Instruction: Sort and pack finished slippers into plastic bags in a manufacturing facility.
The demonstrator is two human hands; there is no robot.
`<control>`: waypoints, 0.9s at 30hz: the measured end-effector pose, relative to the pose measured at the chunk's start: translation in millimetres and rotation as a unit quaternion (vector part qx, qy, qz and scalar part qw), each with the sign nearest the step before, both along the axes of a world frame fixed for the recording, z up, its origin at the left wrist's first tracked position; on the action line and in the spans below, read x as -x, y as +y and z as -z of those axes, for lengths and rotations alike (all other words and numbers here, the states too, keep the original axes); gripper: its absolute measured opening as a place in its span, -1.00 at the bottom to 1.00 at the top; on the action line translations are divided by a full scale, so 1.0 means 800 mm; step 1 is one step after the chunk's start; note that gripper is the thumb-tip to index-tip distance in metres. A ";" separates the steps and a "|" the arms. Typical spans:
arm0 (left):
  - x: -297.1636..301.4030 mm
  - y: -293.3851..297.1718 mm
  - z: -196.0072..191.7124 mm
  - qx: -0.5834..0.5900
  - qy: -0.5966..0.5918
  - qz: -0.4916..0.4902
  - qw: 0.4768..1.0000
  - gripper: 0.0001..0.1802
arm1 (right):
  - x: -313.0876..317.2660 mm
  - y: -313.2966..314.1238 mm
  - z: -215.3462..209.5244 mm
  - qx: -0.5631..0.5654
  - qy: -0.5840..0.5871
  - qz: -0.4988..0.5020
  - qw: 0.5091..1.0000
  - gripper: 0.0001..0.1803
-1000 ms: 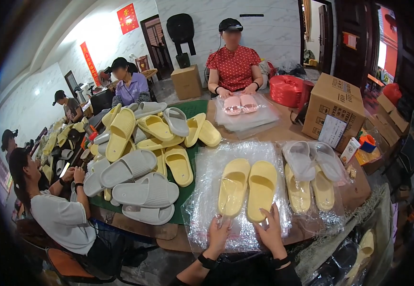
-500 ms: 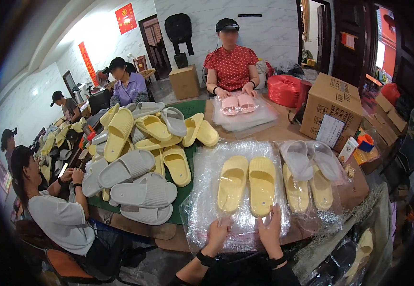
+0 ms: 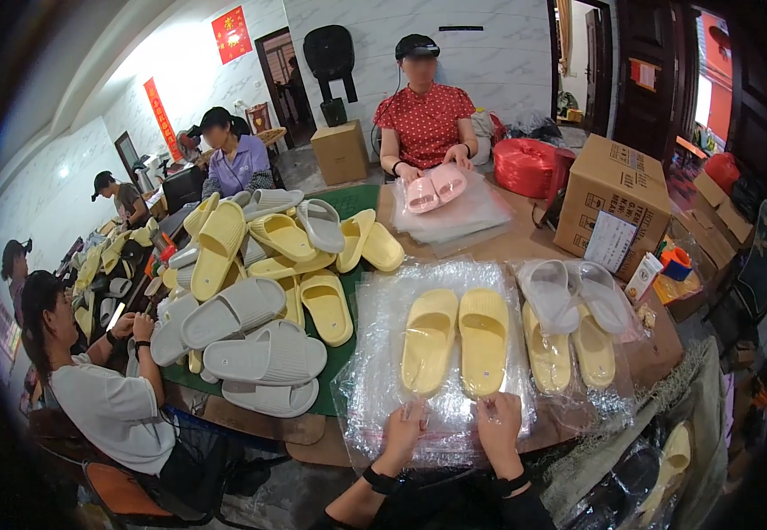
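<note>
A pair of yellow slippers point(image 3: 429, 343) lies side by side in a clear plastic bag point(image 3: 454, 412), on top of a stack of similar flat bags point(image 3: 370, 353). Just below the heels, at the bag's near edge, my left hand point(image 3: 404, 429) is closed with its fingertips pinching the film. My right hand point(image 3: 498, 424) pinches the same edge below the right-hand slipper. Glare on the plastic blurs the exact grip. Right of the stack, bagged yellow slippers point(image 3: 549, 358) lie with bagged pale grey ones point(image 3: 551, 296) overlapping them.
A heap of grey and yellow slippers point(image 3: 264, 353) covers the green mat at left. Across the table, a person in red point(image 3: 423, 124) handles pink slippers point(image 3: 434, 188) over clear bags. A cardboard box point(image 3: 615, 203) and red twine roll point(image 3: 529, 166) stand back right. Another person point(image 3: 105, 389) sits left.
My right hand has drawn back slightly from the slipper's heel to the bag's near edge. Across the table, the pink slippers have been lifted and tilted.
</note>
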State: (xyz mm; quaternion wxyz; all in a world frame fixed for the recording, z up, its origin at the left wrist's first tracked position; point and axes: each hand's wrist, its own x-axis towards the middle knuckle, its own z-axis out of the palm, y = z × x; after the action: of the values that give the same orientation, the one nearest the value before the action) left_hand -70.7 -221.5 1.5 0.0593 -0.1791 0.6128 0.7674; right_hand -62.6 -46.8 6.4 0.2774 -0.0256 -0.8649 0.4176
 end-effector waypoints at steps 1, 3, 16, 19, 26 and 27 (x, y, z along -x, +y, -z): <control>0.001 -0.003 0.007 0.012 0.003 0.005 1.000 -0.70 | -0.002 0.000 -0.002 0.005 0.012 -0.017 1.000 -0.88; 0.000 -0.004 0.008 0.025 0.004 0.011 1.000 -0.68 | -0.005 -0.003 -0.020 0.018 -0.008 -0.039 0.999 -0.87; -0.003 -0.007 0.009 0.016 0.024 -0.004 1.000 -0.78 | -0.006 -0.036 -0.016 -0.052 -0.006 -0.232 0.971 -0.69; -0.003 0.002 0.014 0.038 0.034 -0.014 0.999 -0.75 | -0.003 -0.042 -0.006 -0.093 -0.004 -0.231 0.968 -0.66; 0.001 0.002 0.009 0.064 0.022 0.025 0.997 -0.64 | 0.001 -0.050 -0.015 -0.138 -0.040 -0.183 0.973 -0.57; 0.001 0.001 0.012 0.052 0.026 0.017 0.998 -0.64 | -0.001 -0.053 -0.018 -0.155 -0.060 -0.184 0.969 -0.55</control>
State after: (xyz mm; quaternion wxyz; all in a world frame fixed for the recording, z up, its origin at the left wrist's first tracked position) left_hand -71.5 -220.9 -8.5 0.0468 -0.1518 0.6562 0.7377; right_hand -61.9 -88.9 21.1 0.1435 0.1525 -0.9241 0.3197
